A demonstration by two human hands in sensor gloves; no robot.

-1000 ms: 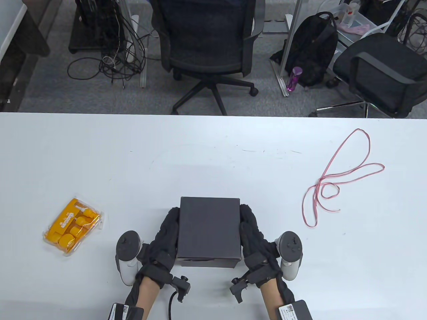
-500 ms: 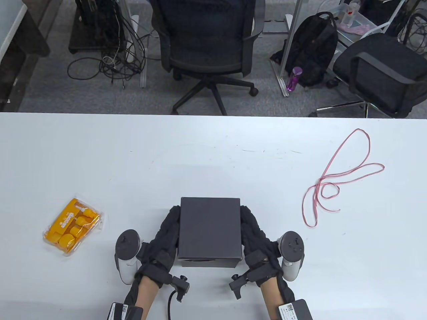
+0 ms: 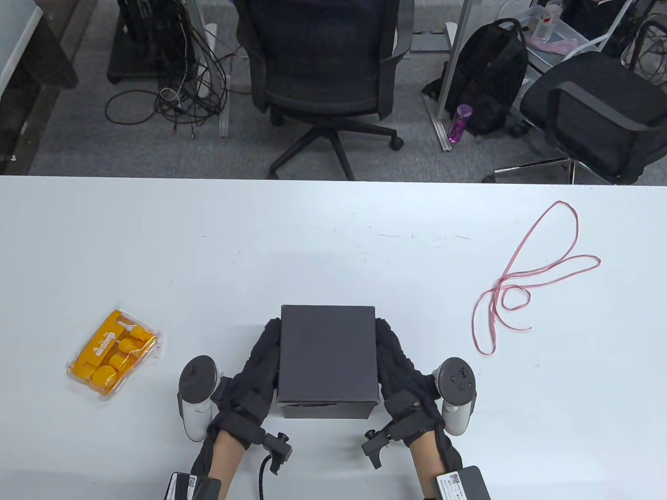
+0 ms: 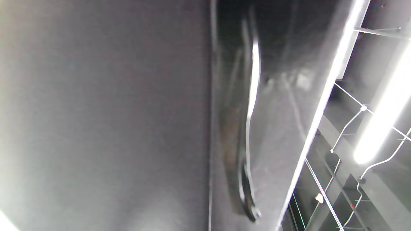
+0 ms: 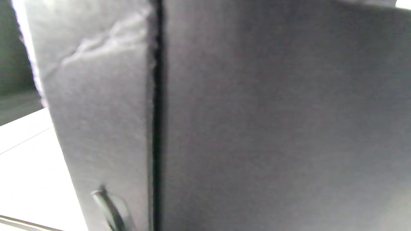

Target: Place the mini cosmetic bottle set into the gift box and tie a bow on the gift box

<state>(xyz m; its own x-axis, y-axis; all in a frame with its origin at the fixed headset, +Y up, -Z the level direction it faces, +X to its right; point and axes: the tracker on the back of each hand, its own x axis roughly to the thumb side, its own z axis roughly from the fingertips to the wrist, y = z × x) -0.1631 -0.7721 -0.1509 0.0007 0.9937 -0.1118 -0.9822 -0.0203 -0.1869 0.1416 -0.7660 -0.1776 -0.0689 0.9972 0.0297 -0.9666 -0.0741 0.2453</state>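
Observation:
A black gift box point(image 3: 327, 354) stands near the table's front edge. My left hand point(image 3: 258, 364) lies along its left side and my right hand point(image 3: 396, 364) along its right side, both gripping the lid. The lid sits slightly raised, with a strip of the base showing under its near edge. The box's dark wall fills the left wrist view point(image 4: 102, 115) and the right wrist view point(image 5: 273, 122), where a dark seam runs down it; no fingers show there. The mini cosmetic bottle set point(image 3: 112, 354), orange in a clear pouch, lies at the left. A pink ribbon point(image 3: 521, 281) lies looped at the right.
The white table point(image 3: 333, 234) ends at a far edge with office chairs point(image 3: 323, 57), cables and a backpack point(image 3: 490, 73) on the floor beyond it. A dark device point(image 3: 464, 484) lies at the front edge by my right forearm.
The lid has come up a little between my hands and looks slightly larger. Both wrists have drifted a bit toward the front edge. Bottle set and ribbon have not moved.

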